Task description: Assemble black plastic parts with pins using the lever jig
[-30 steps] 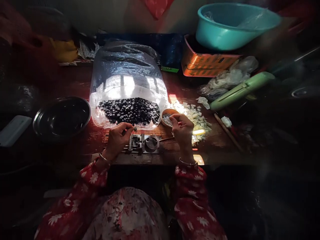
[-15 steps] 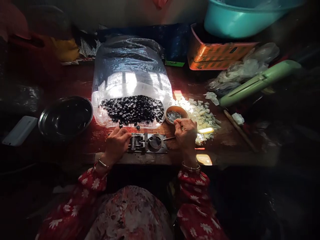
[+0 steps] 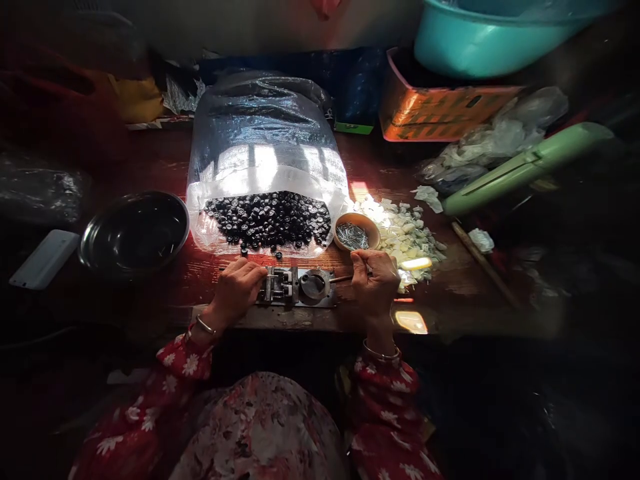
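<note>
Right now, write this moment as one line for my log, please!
left hand: on metal jig | right hand: pinched near jig rod | nearby: bowl of pins, bagged black beads

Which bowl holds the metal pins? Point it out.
The small tan bowl just above the right hand, filled with metal pins, not the large dark steel bowl at the far left.

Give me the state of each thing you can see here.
Left hand: fingertips on the metal jig.
Right hand: pinching something too small to make out.
Metal jig: lying flat on the table.
Small bowl: holding metal pins.
Clear plastic bag: lying down, holding black beads.
Teal basin: resting on an orange crate.
</note>
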A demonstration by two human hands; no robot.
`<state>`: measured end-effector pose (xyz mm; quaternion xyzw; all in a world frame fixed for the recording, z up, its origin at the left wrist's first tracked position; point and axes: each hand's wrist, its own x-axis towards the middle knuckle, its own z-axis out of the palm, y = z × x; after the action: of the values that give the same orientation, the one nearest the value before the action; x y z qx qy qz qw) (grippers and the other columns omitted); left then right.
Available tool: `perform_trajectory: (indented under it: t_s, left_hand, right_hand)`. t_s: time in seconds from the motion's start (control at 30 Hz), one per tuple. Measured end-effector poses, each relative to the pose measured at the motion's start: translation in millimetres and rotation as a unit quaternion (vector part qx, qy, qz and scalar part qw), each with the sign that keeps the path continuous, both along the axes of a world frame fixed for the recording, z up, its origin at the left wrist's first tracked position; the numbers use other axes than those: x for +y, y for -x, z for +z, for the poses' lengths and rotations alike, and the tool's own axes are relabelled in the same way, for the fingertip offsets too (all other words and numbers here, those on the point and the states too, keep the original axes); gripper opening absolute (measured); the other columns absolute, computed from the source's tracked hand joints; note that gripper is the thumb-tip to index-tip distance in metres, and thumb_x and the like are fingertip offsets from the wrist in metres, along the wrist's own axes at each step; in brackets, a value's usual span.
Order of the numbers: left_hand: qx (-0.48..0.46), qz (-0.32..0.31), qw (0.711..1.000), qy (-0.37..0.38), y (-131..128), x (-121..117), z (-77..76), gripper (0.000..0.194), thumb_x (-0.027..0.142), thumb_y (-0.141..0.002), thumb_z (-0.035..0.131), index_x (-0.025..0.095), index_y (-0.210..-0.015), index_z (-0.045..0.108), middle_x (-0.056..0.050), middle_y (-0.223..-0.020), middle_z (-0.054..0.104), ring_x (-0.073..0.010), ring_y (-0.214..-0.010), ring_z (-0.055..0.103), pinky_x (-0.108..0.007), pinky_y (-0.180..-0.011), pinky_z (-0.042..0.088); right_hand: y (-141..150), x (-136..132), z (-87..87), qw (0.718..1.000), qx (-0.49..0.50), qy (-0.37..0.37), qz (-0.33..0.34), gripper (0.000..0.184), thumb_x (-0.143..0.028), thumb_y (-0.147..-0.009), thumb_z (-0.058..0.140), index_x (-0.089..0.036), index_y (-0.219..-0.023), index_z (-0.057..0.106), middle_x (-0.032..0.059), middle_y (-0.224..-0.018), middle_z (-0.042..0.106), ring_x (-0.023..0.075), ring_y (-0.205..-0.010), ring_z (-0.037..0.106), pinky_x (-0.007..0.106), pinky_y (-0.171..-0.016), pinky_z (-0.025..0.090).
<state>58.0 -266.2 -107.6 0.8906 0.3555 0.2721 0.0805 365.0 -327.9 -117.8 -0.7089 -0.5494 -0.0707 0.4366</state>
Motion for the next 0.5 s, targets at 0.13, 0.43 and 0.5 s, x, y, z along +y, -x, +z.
perform_trajectory:
  t_s: [0.13, 0.43, 0.5]
  left_hand:
    - [-0.028, -0.005, 0.999, -0.019, 4.3, -0.8, 3.6, 0.013, 0.019, -0.103, 0.060, 0.022, -0.099, 0.072, -0.004, -0.096, 0.077, -0.0217, -0.089, 0.064, -0.038, -0.087, 0.051]
    - [-0.002, -0.060, 0.995, -0.077, 13.0, -19.0, 4.7, 0.020, 0.011, -0.101, 0.056, 0.021, -0.108, 0.072, -0.004, -0.097, 0.075, -0.0214, -0.087, 0.061, -0.037, -0.083, 0.050]
    - [0.003, -0.064, 0.994, -0.085, 12.7, -21.1, 1.2, 0.021, 0.010, -0.102, 0.054, 0.020, -0.110, 0.071, -0.004, -0.098, 0.075, -0.0210, -0.086, 0.060, -0.037, -0.083, 0.050]
  right_hand:
    - [1.9, -9.7, -0.1, 1.000, -0.017, -0.007, -0.002, 0.025, -0.037, -0.106, 0.055, -0.024, -0.093, 0.071, 0.0079, -0.094, 0.076, 0.0258, -0.091, 0.067, 0.042, -0.089, 0.049]
    - [8.0, -36.2, -7.3, 0.999, -0.031, -0.021, 0.022, 0.021, -0.033, -0.106, 0.058, -0.023, -0.098, 0.074, 0.0082, -0.096, 0.078, 0.0262, -0.092, 0.068, 0.043, -0.089, 0.051]
    - [9.4, -38.8, -9.4, 0.999, -0.032, -0.021, 0.025, 0.020, -0.032, -0.106, 0.059, -0.023, -0.099, 0.075, 0.0082, -0.096, 0.078, 0.0265, -0.092, 0.068, 0.043, -0.088, 0.052]
